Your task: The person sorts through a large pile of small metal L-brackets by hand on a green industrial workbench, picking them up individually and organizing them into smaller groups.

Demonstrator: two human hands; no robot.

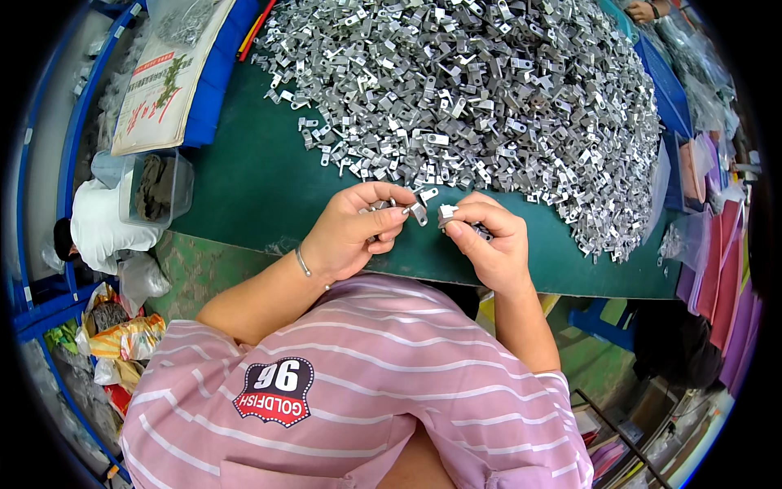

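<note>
Both of my hands are close together above the near edge of the green table (pixel 244 175). My left hand (pixel 349 231) pinches a small bent metal bracket (pixel 421 210) with a hole in its tab. More metal shows between its curled fingers, partly hidden. In my right hand (pixel 494 244), thumb and forefinger grip another small metal piece (pixel 446 213), and further pieces (pixel 482 232) are tucked under the fingers. The two held pieces are a short gap apart. Just beyond my hands spreads a large heap of similar silvery brackets (pixel 481 98).
A blue bin with a printed paper sack (pixel 163 102) stands at the left, above a clear plastic tub (pixel 155 187) with dark cloth. Blue shelving (pixel 61 163) lines the far left. Red and purple sheets (pixel 725 269) hang at the right. Another person's hand (pixel 643 11) shows at the top right.
</note>
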